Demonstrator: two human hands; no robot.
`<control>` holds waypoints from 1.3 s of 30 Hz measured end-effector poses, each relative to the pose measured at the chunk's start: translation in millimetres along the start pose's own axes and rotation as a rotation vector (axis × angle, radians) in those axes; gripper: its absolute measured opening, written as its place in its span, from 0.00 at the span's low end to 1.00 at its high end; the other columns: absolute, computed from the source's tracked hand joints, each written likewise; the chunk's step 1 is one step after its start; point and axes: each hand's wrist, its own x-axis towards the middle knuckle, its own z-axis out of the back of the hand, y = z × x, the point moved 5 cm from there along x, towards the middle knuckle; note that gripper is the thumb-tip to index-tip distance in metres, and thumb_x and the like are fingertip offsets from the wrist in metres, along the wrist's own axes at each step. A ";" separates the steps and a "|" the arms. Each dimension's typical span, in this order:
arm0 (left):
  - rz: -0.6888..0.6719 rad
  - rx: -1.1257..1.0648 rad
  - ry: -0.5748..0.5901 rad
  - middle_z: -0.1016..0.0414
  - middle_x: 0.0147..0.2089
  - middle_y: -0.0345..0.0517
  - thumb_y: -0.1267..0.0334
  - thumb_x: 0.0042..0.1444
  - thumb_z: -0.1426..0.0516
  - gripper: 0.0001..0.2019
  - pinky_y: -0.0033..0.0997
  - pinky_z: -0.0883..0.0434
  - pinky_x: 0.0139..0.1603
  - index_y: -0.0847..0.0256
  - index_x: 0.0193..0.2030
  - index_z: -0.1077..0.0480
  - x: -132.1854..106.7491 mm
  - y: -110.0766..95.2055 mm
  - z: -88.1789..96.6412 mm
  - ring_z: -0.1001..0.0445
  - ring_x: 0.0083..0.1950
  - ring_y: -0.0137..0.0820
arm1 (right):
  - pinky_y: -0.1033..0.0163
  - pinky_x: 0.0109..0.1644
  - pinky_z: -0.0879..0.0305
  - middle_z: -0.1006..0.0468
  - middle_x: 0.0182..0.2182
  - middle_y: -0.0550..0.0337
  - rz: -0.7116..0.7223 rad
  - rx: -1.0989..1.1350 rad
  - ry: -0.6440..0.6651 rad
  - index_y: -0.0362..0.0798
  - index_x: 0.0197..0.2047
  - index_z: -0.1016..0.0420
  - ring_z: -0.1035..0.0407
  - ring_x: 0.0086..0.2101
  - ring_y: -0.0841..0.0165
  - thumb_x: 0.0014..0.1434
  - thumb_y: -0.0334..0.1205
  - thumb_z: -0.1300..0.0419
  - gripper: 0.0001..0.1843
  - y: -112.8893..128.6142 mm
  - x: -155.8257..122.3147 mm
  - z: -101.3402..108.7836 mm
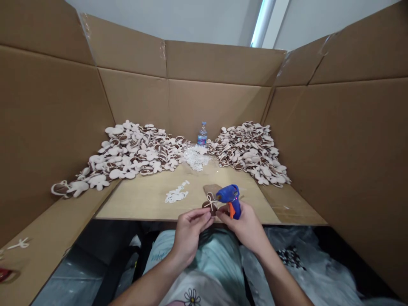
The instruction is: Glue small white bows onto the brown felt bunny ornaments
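The hands [216, 227] work just above the front edge of a pale wooden surface [137, 199], close together and almost touching. The left hand [189, 235] is narrowly pinched, its fingertips [199, 216] gripping a small brown felt cutout [209, 205] with a white bow-shaped piece [210, 202] lying across it. The right hand [244, 229] is closed around the grip of a blue hot glue gun [231, 196] with an orange trigger [232, 210], its nozzle pointing left and just beside the cutout. A flat brown piece [212, 190] lies behind the cutout, partly hidden by the glue gun.

Farther left on the surface, a small heap of white cutouts [176, 192] sits well apart from the hands, with a wide stretch of wood between it and the back piles. Two large drifts of brown-and-white cutouts [127, 151] [251, 151] spread along the back, flanking a water bottle [202, 134] and a mound of white scraps [195, 157].

Cardboard walls [57, 127] [347, 140] box in the back and both sides, limiting room there. The surface's front edge drops away to the person's lap [194, 263], and plastic bags [287, 263] lie to the right
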 end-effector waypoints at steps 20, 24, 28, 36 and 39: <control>0.068 0.104 0.239 0.17 0.34 0.48 0.62 0.39 0.28 0.12 0.28 0.26 0.42 0.63 0.32 0.18 -1.7 -11.3 -4.5 0.22 0.36 0.30 | 0.67 0.30 0.39 0.31 0.23 0.64 0.010 0.076 0.053 0.46 0.29 0.33 0.38 0.25 0.71 0.45 0.35 0.41 0.05 9.4 -10.0 -5.4; 0.172 -0.032 0.238 0.17 0.33 0.46 0.65 0.35 0.26 0.14 0.27 0.26 0.42 0.64 0.32 0.18 -3.5 -11.5 -4.6 0.21 0.35 0.29 | 0.69 0.24 0.44 0.36 0.19 0.69 -0.031 0.126 0.073 0.47 0.28 0.33 0.43 0.21 0.74 0.45 0.34 0.40 0.05 6.4 -11.9 -6.6; 0.240 -0.150 0.263 0.17 0.31 0.45 0.69 0.33 0.26 0.16 0.25 0.26 0.39 0.63 0.33 0.19 -6.2 -4.6 -6.2 0.21 0.31 0.26 | 0.69 0.22 0.46 0.38 0.18 0.71 -0.036 0.200 0.090 0.48 0.27 0.35 0.46 0.18 0.76 0.46 0.38 0.37 0.09 3.9 -14.0 -8.4; 0.100 -0.087 0.206 0.16 0.33 0.46 0.75 0.31 0.27 0.19 0.23 0.26 0.39 0.63 0.34 0.19 -4.7 -28.2 1.0 0.20 0.34 0.28 | 0.66 0.26 0.36 0.25 0.24 0.62 -0.036 0.067 0.052 0.47 0.35 0.29 0.32 0.24 0.69 0.51 0.47 0.34 0.14 10.4 -18.5 -4.7; -0.028 -0.033 0.137 0.16 0.33 0.45 0.73 0.33 0.27 0.17 0.24 0.26 0.40 0.62 0.35 0.19 -4.2 -51.3 10.0 0.20 0.35 0.29 | 0.60 0.36 0.30 0.19 0.34 0.56 -0.011 -0.032 0.011 0.47 0.44 0.30 0.26 0.32 0.62 0.48 0.49 0.32 0.23 12.9 -17.1 2.6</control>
